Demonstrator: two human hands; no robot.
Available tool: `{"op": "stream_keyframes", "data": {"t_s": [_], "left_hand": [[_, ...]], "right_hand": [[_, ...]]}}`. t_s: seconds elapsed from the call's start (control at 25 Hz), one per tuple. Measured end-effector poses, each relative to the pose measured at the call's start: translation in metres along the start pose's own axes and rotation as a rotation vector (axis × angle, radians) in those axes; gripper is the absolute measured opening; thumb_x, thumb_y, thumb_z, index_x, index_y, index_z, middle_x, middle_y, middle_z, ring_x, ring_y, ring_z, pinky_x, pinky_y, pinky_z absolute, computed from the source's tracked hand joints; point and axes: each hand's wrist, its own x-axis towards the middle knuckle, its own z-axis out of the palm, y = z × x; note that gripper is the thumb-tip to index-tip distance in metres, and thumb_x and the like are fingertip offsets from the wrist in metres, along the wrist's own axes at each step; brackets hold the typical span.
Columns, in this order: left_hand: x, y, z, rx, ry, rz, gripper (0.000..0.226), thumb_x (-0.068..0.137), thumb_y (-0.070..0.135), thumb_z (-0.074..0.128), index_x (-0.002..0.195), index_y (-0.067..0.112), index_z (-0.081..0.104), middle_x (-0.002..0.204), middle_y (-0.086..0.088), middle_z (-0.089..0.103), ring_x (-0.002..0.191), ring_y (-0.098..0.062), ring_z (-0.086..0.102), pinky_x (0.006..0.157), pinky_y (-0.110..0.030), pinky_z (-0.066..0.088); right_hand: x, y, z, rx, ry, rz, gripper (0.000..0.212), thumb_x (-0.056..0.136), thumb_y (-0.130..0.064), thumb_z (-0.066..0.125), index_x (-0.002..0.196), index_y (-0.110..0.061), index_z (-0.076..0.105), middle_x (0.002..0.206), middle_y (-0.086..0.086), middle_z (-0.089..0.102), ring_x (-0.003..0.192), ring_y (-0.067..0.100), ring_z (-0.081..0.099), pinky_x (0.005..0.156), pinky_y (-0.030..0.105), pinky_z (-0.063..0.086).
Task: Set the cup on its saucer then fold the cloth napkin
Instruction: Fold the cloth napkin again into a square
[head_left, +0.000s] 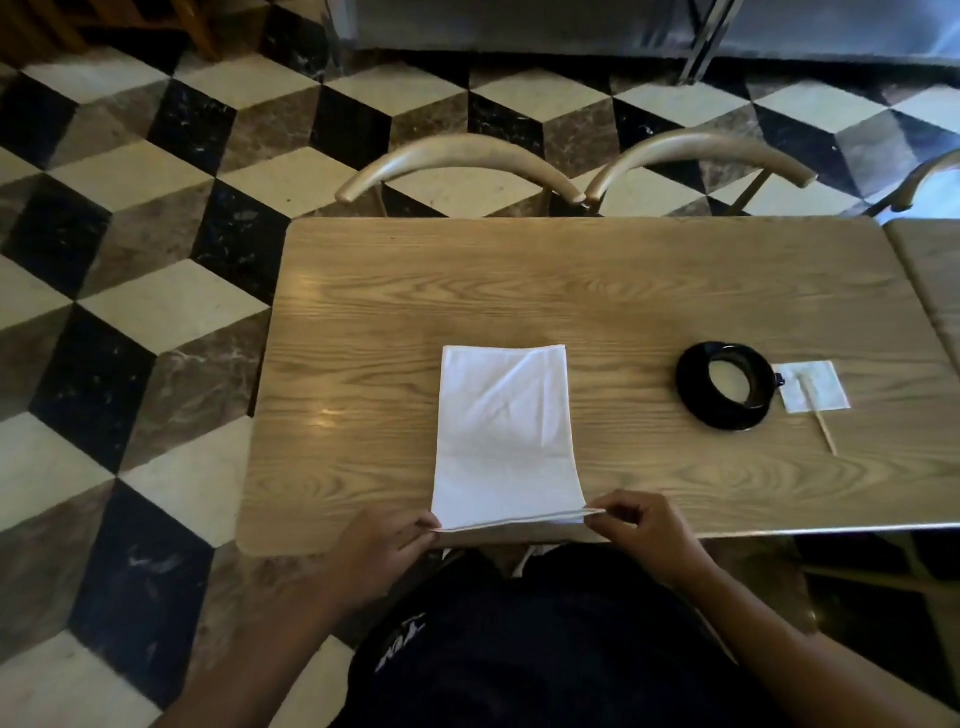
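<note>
Wooden table (623, 291): hands pinch napkin (504, 431) corners.

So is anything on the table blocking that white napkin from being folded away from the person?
Nothing visible. Both hands, left hand and right hand, pinch the napkin at its near corners; the cup sits well off to the right.

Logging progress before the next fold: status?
Left hand and right hand pinch napkin's near corners. Napkin folded, flat on table. Cup on saucer, right. Nothing in the way.
</note>
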Motion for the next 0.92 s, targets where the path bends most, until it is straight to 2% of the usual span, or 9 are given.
{"op": "stream_keyframes", "data": {"t_s": [0.08, 0.16, 0.24, 0.32, 0.48, 0.64, 0.76, 0.84, 0.92], "left_hand": [[0.002, -0.001, -0.001, -0.017, -0.008, -0.05, 0.01, 0.091, 0.029, 0.069, 0.098, 0.033, 0.075, 0.092, 0.023, 0.074, 0.089, 0.005, 0.067, 0.078, -0.009, 0.045], [0.008, 0.0, -0.004, -0.044, -0.007, -0.123, 0.01, 0.094, 0.027, 0.071, 0.096, 0.037, 0.073, 0.089, 0.026, 0.073, 0.089, 0.004, 0.067, 0.076, -0.01, 0.046], [0.021, 0.002, -0.007, -0.099, 0.034, -0.145, 0.015, 0.094, 0.024, 0.071, 0.094, 0.039, 0.071, 0.09, 0.029, 0.071, 0.089, 0.006, 0.066, 0.074, -0.007, 0.045], [0.036, 0.005, -0.012, -0.144, 0.075, -0.166, 0.016, 0.095, 0.021, 0.071, 0.096, 0.037, 0.072, 0.088, 0.024, 0.072, 0.088, 0.008, 0.065, 0.073, -0.005, 0.044], [0.075, 0.007, -0.023, -0.209, 0.098, -0.247, 0.024, 0.096, 0.018, 0.067, 0.095, 0.042, 0.07, 0.096, 0.02, 0.073, 0.09, 0.009, 0.065, 0.073, -0.005, 0.046], [0.122, 0.008, -0.034, -0.261, 0.144, -0.312, 0.023, 0.096, 0.018, 0.068, 0.097, 0.04, 0.072, 0.1, 0.015, 0.076, 0.093, -0.004, 0.072, 0.085, -0.028, 0.058], [0.157, 0.003, -0.039, -0.263, 0.176, -0.35, 0.017, 0.095, 0.015, 0.069, 0.106, 0.025, 0.077, 0.101, 0.007, 0.078, 0.095, -0.014, 0.074, 0.092, -0.044, 0.061], [0.178, -0.002, -0.038, -0.26, 0.199, -0.376, 0.018, 0.094, 0.012, 0.07, 0.11, 0.015, 0.078, 0.101, -0.001, 0.078, 0.095, -0.019, 0.075, 0.092, -0.049, 0.06], [0.196, -0.008, -0.036, -0.249, 0.221, -0.402, 0.02, 0.094, 0.011, 0.071, 0.112, 0.01, 0.077, 0.102, -0.007, 0.079, 0.096, -0.023, 0.075, 0.093, -0.05, 0.059]], "right_hand": [[0.001, 0.001, 0.004, 0.037, 0.027, 0.043, 0.014, 0.08, -0.027, 0.085, 0.087, -0.038, 0.08, 0.081, -0.008, 0.079, 0.076, 0.008, 0.072, 0.076, 0.031, 0.053], [0.004, -0.003, 0.006, 0.075, 0.034, 0.051, 0.012, 0.082, -0.023, 0.084, 0.085, -0.034, 0.08, 0.078, -0.007, 0.078, 0.072, 0.002, 0.067, 0.073, 0.027, 0.051], [0.011, -0.009, 0.004, 0.128, 0.059, 0.041, 0.006, 0.081, -0.028, 0.084, 0.083, -0.032, 0.08, 0.076, -0.007, 0.077, 0.07, -0.001, 0.065, 0.07, 0.019, 0.049], [0.023, -0.016, 0.001, 0.145, 0.094, 0.037, 0.005, 0.082, -0.028, 0.084, 0.08, -0.031, 0.079, 0.073, -0.01, 0.075, 0.065, -0.003, 0.062, 0.064, 0.013, 0.047], [0.059, -0.022, -0.007, 0.148, 0.133, 0.071, 0.008, 0.083, -0.016, 0.084, 0.078, -0.017, 0.077, 0.064, -0.01, 0.068, 0.058, -0.001, 0.056, 0.058, 0.011, 0.043], [0.1, -0.029, -0.014, 0.277, 0.156, 0.104, 0.008, 0.083, -0.013, 0.083, 0.079, -0.017, 0.077, 0.072, -0.007, 0.076, 0.063, -0.001, 0.066, 0.061, 0.011, 0.05], [0.133, -0.032, -0.018, 0.344, 0.137, 0.158, 0.019, 0.085, -0.01, 0.08, 0.076, -0.026, 0.079, 0.073, -0.004, 0.077, 0.066, 0.006, 0.07, 0.065, 0.022, 0.059], [0.153, -0.031, -0.018, 0.364, 0.125, 0.197, 0.02, 0.087, -0.01, 0.079, 0.078, -0.028, 0.079, 0.074, -0.001, 0.077, 0.068, 0.01, 0.071, 0.066, 0.029, 0.061], [0.172, -0.029, -0.019, 0.373, 0.123, 0.22, 0.014, 0.087, -0.013, 0.079, 0.08, -0.024, 0.078, 0.076, 0.001, 0.077, 0.068, 0.012, 0.072, 0.063, 0.028, 0.059]]}}
